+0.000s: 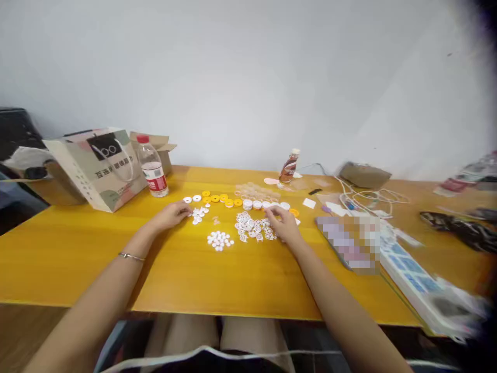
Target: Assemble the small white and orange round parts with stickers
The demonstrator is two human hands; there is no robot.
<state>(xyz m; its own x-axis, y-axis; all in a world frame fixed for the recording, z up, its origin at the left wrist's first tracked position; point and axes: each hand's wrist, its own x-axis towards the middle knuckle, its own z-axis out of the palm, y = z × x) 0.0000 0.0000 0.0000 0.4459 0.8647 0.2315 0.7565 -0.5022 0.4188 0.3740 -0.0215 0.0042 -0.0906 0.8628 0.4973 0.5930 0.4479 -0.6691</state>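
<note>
disc row (238, 202) lying left-to-right, left hand (171, 215) and right hand (283, 225) near, cannot tell either grip

head view | looking forward and down from above the lap (251, 336) | facing the wall (233, 93) across a near tabletop (178, 282)

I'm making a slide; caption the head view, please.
Left hand near small white pieces, right hand near white discs, on a yellow table.
</note>
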